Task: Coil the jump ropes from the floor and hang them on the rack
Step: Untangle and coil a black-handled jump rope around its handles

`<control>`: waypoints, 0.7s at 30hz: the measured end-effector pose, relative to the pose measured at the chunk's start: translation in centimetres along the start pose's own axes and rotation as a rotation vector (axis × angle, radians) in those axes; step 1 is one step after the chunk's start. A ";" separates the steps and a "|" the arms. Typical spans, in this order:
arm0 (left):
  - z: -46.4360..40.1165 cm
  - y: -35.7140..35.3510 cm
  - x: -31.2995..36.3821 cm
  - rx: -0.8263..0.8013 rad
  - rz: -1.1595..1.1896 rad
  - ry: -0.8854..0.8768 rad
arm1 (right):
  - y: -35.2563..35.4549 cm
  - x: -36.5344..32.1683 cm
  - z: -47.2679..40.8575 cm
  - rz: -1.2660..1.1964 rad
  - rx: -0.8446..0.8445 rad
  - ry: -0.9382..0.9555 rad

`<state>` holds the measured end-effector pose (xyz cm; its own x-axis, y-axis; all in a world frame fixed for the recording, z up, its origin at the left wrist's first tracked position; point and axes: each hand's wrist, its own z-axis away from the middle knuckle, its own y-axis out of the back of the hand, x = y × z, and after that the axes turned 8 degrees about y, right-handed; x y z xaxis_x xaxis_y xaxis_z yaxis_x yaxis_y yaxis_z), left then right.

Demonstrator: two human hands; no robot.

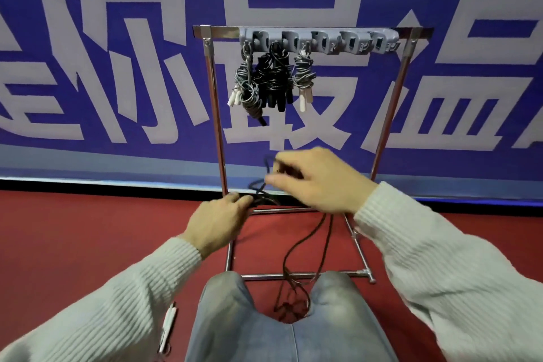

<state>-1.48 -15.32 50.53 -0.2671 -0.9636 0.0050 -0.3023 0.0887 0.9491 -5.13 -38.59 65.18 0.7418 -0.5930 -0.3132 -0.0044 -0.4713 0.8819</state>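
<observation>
Winding is the job in hand, judging by how the person kneels at the foot of the rack in the middle of the frame. The left hand sits low, just left of centre, fingers curled round a gathered bunch of the black rope; it looks to serve as the anchor, keeping the finished loops together so they cannot spring apart. The right hand, higher and right of centre, pinches a strand of the same rope between thumb and fingertips, though blur hides the exact grip. Held above the other hand, it seems placed to lay a fresh turn onto the bundle. The loose rest of the rope trails down the lower middle of the frame, across the rack's base bar, to a tangle on the red floor between the knees.

Up top, three coiled bundles already hang from the grey hooks, filling the left end; the hooks to the right stand free, so there is room for this one. At lower left, white handles lie on the floor, likely another rope waiting.
</observation>
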 end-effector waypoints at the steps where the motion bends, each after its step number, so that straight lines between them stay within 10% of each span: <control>1: 0.2 0.3 0.9 0.005 0.077 -0.025 | 0.0 0.9 -0.7 0.035 0.055 -0.074; 10: 0.0 3.9 2.5 -0.146 0.948 0.186 | -4.4 9.0 -0.4 0.188 0.029 -0.653; 15: 0.0 6.0 3.2 -0.263 1.130 0.187 | -6.5 7.6 0.4 -0.673 0.192 -0.381; 21: -0.2 7.1 3.2 -0.421 1.211 0.140 | -8.0 5.8 -0.2 -0.809 -0.017 -0.207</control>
<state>-4.29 -17.86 57.36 -0.0615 -0.3457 0.9363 0.3809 0.8590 0.3421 -0.63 -38.09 56.36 0.3735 -0.1847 -0.9091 0.4883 -0.7940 0.3620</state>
